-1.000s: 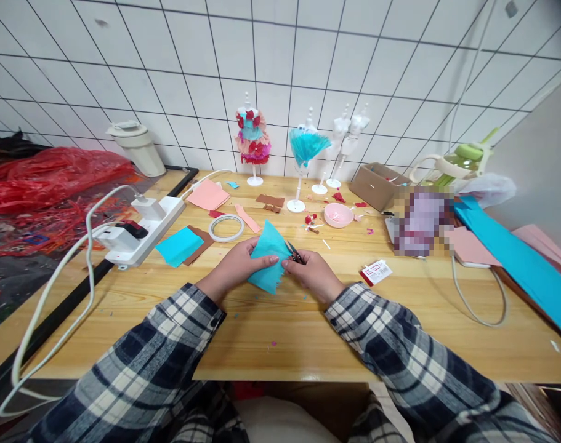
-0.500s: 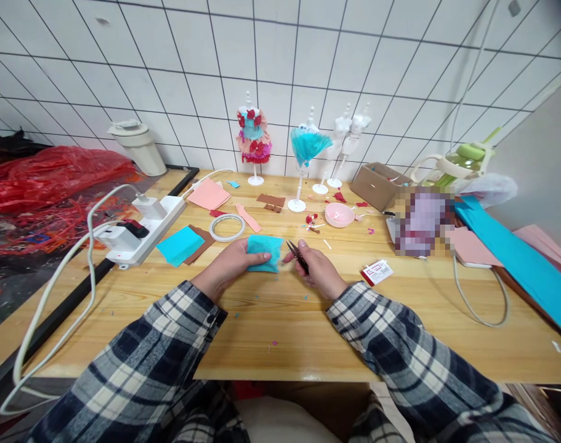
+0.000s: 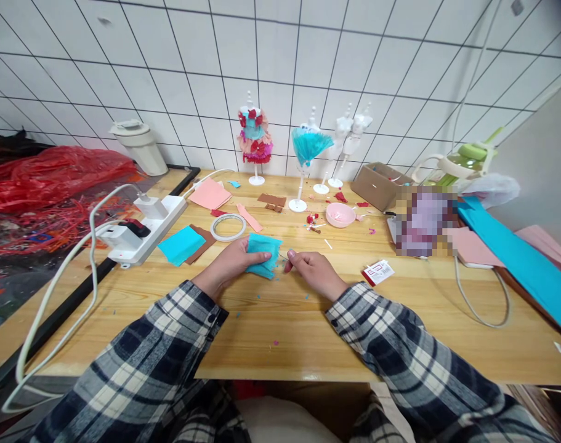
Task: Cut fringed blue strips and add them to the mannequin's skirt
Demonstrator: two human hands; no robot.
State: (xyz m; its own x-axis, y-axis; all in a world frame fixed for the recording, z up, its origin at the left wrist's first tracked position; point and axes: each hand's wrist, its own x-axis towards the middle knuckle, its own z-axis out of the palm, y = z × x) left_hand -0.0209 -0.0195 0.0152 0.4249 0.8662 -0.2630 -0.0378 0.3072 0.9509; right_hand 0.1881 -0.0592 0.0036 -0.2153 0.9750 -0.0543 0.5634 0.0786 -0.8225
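My left hand [image 3: 231, 261] pinches a folded piece of turquoise crepe paper [image 3: 263, 253], thumb on top, above the table. The paper's right edge looks frayed. Just to its right, my right hand [image 3: 312, 269] is closed, thumb and finger pressed together around a slim dark metal tool [image 3: 282, 255]. Only a thin tip of the tool shows, close to the frayed edge; whether it touches the paper I cannot tell. Left of my hands lie a turquoise paper square [image 3: 182, 244] on a brown one [image 3: 204, 237] and a roll of tape [image 3: 228, 227].
Small dress stands line the wall: one in ruffles [image 3: 255, 138], one in turquoise [image 3: 308, 147], two white. A pink bowl [image 3: 340, 215], cardboard box [image 3: 379, 184] and white tag [image 3: 379, 271] are to the right. At left are a power strip [image 3: 157, 231] and cables.
My right hand has turned and its fingers have closed together; the tool's two dark prongs, visible before, are now mostly hidden. The crepe paper has tilted slightly in my left hand.
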